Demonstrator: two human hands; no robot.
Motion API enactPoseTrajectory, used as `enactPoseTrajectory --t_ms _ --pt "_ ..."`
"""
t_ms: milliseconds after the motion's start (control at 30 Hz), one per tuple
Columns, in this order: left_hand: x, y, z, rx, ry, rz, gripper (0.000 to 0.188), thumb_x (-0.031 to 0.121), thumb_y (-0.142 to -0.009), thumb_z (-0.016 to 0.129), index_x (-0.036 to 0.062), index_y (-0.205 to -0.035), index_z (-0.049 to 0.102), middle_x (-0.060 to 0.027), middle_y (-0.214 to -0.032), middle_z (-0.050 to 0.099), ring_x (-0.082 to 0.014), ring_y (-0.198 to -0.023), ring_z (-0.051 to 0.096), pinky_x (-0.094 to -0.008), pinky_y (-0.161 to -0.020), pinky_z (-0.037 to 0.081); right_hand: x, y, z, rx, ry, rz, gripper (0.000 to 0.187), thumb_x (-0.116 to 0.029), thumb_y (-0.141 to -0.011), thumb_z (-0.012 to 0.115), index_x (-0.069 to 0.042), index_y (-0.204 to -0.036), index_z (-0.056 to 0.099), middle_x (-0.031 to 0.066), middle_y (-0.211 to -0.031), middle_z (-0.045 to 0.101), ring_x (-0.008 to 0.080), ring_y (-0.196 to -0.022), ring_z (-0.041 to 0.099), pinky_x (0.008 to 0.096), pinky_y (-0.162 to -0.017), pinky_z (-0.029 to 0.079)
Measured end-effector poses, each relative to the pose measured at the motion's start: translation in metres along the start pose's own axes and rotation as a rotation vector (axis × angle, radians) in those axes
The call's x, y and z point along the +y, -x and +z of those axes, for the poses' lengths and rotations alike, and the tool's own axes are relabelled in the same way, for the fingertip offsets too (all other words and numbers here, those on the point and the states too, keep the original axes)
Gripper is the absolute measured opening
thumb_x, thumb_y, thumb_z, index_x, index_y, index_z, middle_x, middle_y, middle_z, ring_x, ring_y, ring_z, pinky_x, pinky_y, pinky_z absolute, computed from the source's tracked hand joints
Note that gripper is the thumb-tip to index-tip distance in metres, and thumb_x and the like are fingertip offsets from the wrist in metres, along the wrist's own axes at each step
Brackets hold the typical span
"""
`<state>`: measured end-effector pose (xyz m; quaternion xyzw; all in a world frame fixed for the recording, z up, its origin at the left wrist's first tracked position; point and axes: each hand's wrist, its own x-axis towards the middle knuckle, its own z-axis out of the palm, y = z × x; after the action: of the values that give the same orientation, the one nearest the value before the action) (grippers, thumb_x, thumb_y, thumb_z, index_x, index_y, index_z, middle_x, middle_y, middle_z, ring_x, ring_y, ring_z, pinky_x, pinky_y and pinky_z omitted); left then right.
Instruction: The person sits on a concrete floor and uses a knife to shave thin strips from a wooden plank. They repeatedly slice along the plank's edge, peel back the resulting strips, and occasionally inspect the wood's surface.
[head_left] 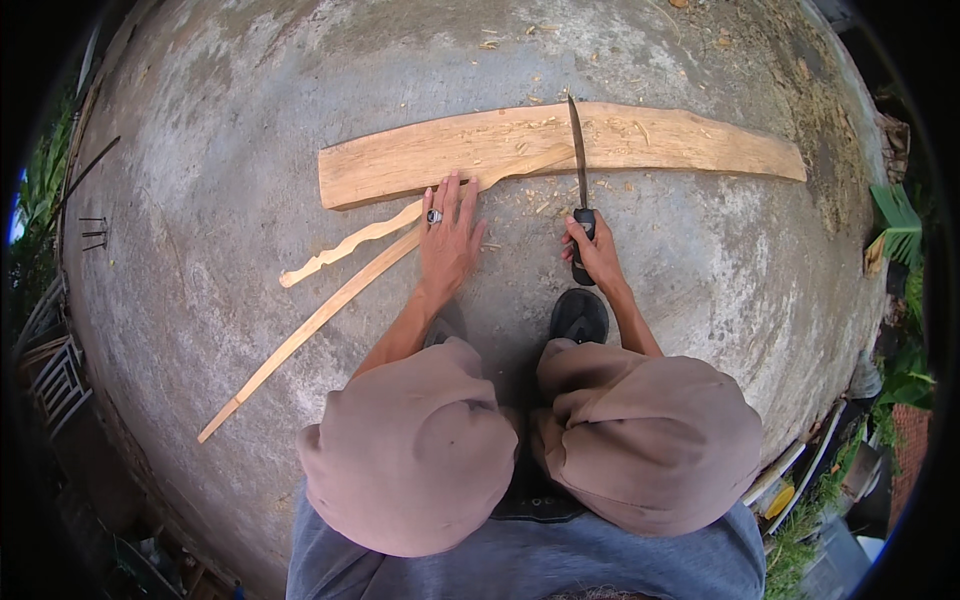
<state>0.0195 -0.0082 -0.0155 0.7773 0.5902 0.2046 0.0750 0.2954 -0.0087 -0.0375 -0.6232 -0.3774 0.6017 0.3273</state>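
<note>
A long, pale wooden plank (690, 145) lies across the concrete in front of me. A thin carved wooden stick (350, 245) with a wavy edge slants across it, its right end resting on the plank. My left hand (452, 245), wearing a ring, lies flat with fingers stretched over the stick's middle, which it partly hides. A second, smoother wooden strip (310, 325) runs from under that hand toward the lower left. In my right hand (600, 255) is a knife (581, 165), gripped by its black handle. Its blade points away from me over the plank, beside the stick's right end.
Wood shavings (530, 128) are scattered on the plank and around it. My feet in dark sandals (579, 317) are close below the knife. Several thin dark metal pieces (93, 233) lie at far left. Plants (900, 225) and clutter border the concrete on the right.
</note>
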Motion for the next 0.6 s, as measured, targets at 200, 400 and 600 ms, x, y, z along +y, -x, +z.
enactPoseTrajectory --t_ms 200,400,600 --pt "-0.017 -0.02 -0.004 0.048 -0.041 -0.009 0.054 0.016 -0.094 0.073 0.0228 -0.147 0.061 -0.0077 -0.117 0.06 -0.0287 -0.108 0.057 -0.0464 -0.086 0.049 0.003 -0.001 0.0 0.006 -0.02 -0.017 0.037 -0.036 -0.103 0.067 -0.003 -0.113 0.054 0.0063 -0.082 0.063 0.0146 -0.061 0.065 0.0297 -0.057 0.052" --pt "-0.019 -0.021 -0.016 -0.241 0.16 -0.112 0.045 0.019 -0.102 0.065 0.0249 -0.147 0.063 -0.0119 -0.095 0.062 -0.0324 -0.088 0.062 -0.0458 -0.081 0.051 -0.011 0.007 -0.001 0.21 0.384 -0.266 0.04 -0.039 -0.102 0.068 0.0 -0.104 0.059 0.0146 -0.078 0.067 0.0278 -0.062 0.067 0.0396 -0.06 0.051" --pt "-0.029 -0.022 -0.029 -0.205 0.393 -0.043 0.04 0.025 -0.108 0.057 0.0198 -0.147 0.062 -0.0099 -0.085 0.063 -0.026 -0.076 0.062 -0.04 -0.07 0.05 -0.057 0.006 -0.008 0.155 0.58 -0.297 0.047 -0.043 -0.104 0.063 0.004 -0.102 0.059 0.0229 -0.073 0.066 0.0408 -0.067 0.066 0.0466 -0.063 0.049"
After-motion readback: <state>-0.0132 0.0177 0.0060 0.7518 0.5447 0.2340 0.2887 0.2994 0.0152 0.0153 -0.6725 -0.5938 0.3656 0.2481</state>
